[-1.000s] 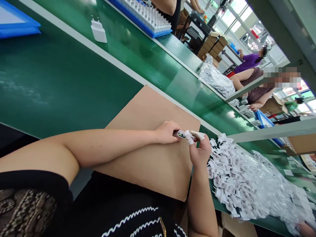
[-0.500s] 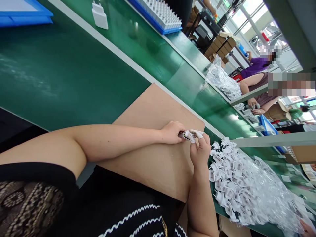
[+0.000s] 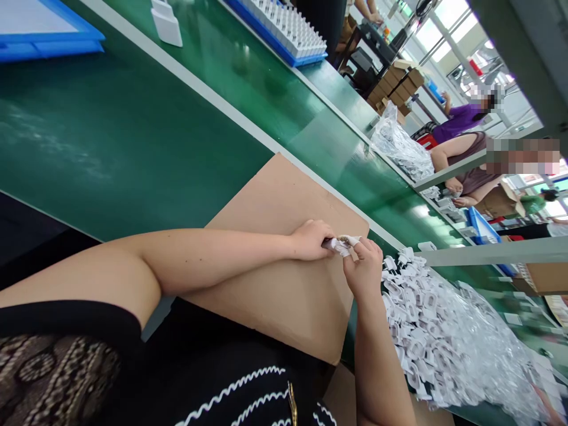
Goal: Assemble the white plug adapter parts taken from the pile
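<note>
Mid-piece, by the look of it — left hand [image 3: 312, 239] and right hand [image 3: 364, 269] both pinched on one small white part [image 3: 339, 244] over the cardboard sheet [image 3: 275, 236]. Plenty left: a big heap of white parts [image 3: 426, 325] just beside, apparently unhandled.

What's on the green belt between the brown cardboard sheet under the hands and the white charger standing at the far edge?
In the head view, nothing: only bare green conveyor belt and its pale edge strip separate the brown cardboard sheet from the white charger.

- A factory assembly line: a long green conveyor belt [image 3: 133, 130] crosses the frame.
- Heaped small white plastic parts [image 3: 426, 319] lower right; seated co-workers [image 3: 461, 171] at right.
</note>
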Demonstrator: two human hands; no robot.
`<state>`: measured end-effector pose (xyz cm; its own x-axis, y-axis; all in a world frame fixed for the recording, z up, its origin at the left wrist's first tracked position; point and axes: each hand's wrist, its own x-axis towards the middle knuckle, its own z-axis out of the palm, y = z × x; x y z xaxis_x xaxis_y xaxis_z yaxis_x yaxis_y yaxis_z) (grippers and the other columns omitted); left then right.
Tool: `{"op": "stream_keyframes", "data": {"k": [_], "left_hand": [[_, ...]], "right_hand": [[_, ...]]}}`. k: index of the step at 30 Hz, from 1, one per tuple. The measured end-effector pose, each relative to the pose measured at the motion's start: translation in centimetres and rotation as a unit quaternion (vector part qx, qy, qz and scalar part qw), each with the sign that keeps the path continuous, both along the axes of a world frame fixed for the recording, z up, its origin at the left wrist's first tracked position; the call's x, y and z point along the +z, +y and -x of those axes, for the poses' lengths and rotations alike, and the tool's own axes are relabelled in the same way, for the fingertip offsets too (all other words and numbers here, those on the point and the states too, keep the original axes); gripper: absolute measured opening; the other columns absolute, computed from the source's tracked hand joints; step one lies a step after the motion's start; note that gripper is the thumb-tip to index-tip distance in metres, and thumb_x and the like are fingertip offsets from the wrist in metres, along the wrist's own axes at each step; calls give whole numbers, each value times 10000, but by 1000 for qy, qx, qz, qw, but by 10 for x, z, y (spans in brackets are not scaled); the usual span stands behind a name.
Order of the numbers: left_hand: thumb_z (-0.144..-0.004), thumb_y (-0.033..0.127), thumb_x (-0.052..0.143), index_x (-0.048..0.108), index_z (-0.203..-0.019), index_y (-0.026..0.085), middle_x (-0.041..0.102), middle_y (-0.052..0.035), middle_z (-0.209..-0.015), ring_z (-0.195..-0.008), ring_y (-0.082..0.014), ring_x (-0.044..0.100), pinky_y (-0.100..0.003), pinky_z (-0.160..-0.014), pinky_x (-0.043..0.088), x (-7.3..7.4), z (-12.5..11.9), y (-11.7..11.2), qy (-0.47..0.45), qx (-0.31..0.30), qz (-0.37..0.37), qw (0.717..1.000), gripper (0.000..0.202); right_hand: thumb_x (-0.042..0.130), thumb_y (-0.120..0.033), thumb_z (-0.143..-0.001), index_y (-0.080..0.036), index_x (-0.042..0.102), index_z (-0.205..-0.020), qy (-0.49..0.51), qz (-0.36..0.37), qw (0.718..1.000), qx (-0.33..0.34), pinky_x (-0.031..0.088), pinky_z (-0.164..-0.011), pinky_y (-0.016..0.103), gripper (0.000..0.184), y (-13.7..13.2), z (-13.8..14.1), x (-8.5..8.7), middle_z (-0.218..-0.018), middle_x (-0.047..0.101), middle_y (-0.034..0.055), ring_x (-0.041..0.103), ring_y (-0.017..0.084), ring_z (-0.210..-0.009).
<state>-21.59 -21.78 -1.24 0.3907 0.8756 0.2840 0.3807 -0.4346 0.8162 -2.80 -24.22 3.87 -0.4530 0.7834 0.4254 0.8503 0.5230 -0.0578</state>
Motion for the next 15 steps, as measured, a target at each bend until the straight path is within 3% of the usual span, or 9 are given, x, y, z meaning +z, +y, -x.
{"op": "stream_keyframes", "data": {"k": [4,10,15], "left_hand": [[-823,342,762,704,-757,192,743,-34,-868,-845,-208,640,-331,-801,434,0,0,0,6,-5,-8,1000,174],[-820,346,773,699,-755,189,741,-37,-876,-877,-225,644,-331,-780,425,0,-1,1,16,-3,10,1000,185],[-810,365,770,719,-845,201,757,-53,-925,-941,-261,661,-365,-861,459,-4,-2,-1,25,9,6,1000,175]], "right_hand": [[556,-122,-832,-260,719,-975,13,7,1000,-9,403,-866,372,257,0,-2,-3,-793,616,17,567,232,-834],[567,-76,-802,-267,711,-878,-2,-22,999,-24,333,-1074,438,251,-4,5,-4,-787,632,8,581,225,-869],[550,-68,-810,-273,731,-963,40,16,998,-55,333,-1089,421,313,-9,9,-10,-847,664,6,604,205,-887]]}}
